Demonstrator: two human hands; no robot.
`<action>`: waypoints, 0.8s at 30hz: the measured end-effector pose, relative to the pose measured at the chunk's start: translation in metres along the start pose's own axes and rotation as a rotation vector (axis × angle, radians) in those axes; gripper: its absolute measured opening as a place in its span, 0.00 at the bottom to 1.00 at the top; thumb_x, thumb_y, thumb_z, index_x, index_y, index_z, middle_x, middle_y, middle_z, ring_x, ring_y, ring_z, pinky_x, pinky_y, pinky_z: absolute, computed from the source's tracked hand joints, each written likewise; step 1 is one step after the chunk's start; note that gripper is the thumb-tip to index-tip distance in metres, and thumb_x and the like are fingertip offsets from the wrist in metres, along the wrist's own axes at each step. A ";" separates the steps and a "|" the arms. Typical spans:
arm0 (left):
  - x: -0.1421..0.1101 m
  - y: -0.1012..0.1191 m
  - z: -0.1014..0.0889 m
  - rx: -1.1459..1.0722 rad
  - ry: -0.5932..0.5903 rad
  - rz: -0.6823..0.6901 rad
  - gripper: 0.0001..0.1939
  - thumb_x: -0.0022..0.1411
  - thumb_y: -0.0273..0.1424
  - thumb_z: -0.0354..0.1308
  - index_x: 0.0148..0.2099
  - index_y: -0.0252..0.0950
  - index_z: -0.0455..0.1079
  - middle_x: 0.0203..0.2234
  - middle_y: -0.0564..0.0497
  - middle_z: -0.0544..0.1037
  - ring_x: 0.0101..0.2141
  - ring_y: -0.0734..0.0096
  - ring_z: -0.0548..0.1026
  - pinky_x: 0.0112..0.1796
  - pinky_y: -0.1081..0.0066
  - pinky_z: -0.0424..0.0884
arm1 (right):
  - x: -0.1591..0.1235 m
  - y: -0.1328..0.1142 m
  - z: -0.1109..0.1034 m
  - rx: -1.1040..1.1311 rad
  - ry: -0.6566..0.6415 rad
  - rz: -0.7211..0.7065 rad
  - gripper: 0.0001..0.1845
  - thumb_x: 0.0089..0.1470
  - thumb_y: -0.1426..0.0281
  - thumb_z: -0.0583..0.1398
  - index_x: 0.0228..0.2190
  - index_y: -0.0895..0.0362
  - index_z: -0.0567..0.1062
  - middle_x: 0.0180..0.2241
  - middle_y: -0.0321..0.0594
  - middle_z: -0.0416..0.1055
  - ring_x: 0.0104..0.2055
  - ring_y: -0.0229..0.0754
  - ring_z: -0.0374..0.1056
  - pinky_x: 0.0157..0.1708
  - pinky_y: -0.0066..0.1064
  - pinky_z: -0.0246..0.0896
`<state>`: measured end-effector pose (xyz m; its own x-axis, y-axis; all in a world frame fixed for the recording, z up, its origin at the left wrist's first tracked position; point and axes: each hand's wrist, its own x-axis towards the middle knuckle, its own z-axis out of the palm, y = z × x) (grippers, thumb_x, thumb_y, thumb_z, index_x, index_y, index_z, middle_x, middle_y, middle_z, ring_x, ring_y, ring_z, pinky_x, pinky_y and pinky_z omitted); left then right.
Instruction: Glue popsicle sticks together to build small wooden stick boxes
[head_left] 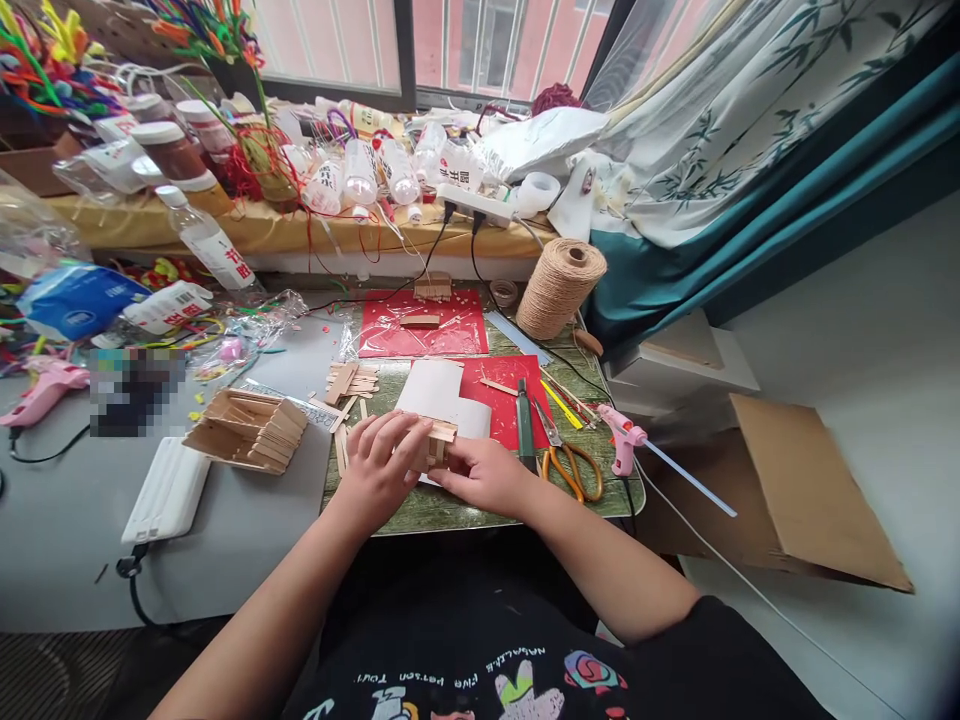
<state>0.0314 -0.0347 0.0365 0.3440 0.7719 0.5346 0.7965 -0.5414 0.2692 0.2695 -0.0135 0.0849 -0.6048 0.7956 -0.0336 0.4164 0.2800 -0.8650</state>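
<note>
Between my hands is a small wooden craft-stick piece (442, 432), held above white paper (431, 385). My left hand (386, 450) has its fingers laid over the piece's top and left side. My right hand (487, 472) grips its right side, with the thumb and fingers near its lower edge. Part of the piece is hidden by my fingers. Loose craft sticks (352, 382) lie just beyond my left hand. A box built of craft sticks (251, 430) stands on the grey table to the left. Right of my hands are a green utility knife (525, 425) and orange-handled scissors (574, 470).
A pink glue gun (622, 440) with a long glue stick sits at the right table edge, its cord hanging down. Behind are a twine spool (562, 287) and red sheets (465, 322). Bottles (214, 245) and a power strip (474, 203) crowd the back. An open cardboard box (817, 490) stands right.
</note>
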 end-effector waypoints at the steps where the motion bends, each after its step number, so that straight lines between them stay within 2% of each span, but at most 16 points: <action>1: 0.000 0.001 0.000 -0.008 -0.009 -0.006 0.42 0.61 0.25 0.63 0.73 0.53 0.58 0.63 0.44 0.72 0.64 0.48 0.69 0.67 0.49 0.54 | 0.000 0.000 0.000 -0.007 -0.006 -0.010 0.12 0.65 0.58 0.63 0.42 0.53 0.80 0.29 0.35 0.76 0.29 0.39 0.67 0.30 0.29 0.57; 7: 0.008 0.007 -0.011 -0.001 -0.043 -0.061 0.41 0.60 0.29 0.65 0.73 0.46 0.57 0.62 0.40 0.71 0.63 0.45 0.68 0.64 0.51 0.57 | -0.002 0.000 -0.005 -0.154 -0.051 -0.060 0.12 0.66 0.64 0.63 0.32 0.55 0.81 0.28 0.38 0.79 0.29 0.39 0.69 0.30 0.29 0.53; 11: 0.009 0.010 -0.013 0.014 -0.057 -0.118 0.41 0.59 0.30 0.66 0.72 0.45 0.57 0.62 0.39 0.71 0.62 0.45 0.69 0.62 0.52 0.58 | -0.006 0.004 -0.006 -0.122 0.011 -0.087 0.10 0.66 0.64 0.63 0.35 0.54 0.83 0.31 0.39 0.82 0.31 0.40 0.72 0.31 0.30 0.55; 15: 0.008 0.010 -0.013 -0.009 -0.037 -0.195 0.44 0.56 0.30 0.67 0.72 0.44 0.56 0.63 0.39 0.70 0.63 0.44 0.69 0.64 0.52 0.56 | -0.011 0.011 -0.009 0.038 0.210 -0.002 0.12 0.65 0.62 0.63 0.33 0.55 0.83 0.25 0.35 0.76 0.26 0.37 0.67 0.29 0.29 0.57; 17: 0.008 0.010 -0.013 -0.029 -0.033 -0.244 0.44 0.56 0.30 0.67 0.72 0.44 0.56 0.63 0.39 0.70 0.64 0.44 0.68 0.64 0.51 0.56 | -0.014 0.014 -0.012 0.087 0.331 0.025 0.13 0.66 0.61 0.62 0.34 0.55 0.81 0.26 0.35 0.74 0.27 0.38 0.66 0.30 0.30 0.58; 24: 0.006 0.010 -0.010 -0.020 -0.019 -0.277 0.44 0.56 0.29 0.67 0.72 0.44 0.56 0.63 0.38 0.69 0.64 0.44 0.67 0.65 0.51 0.56 | -0.022 0.017 -0.007 0.091 0.620 -0.037 0.14 0.66 0.59 0.62 0.38 0.54 0.83 0.31 0.40 0.79 0.32 0.43 0.72 0.37 0.36 0.67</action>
<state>0.0369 -0.0391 0.0500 0.1239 0.8972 0.4239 0.8516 -0.3154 0.4186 0.2948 -0.0219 0.0741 -0.1001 0.9577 0.2699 0.3263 0.2879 -0.9003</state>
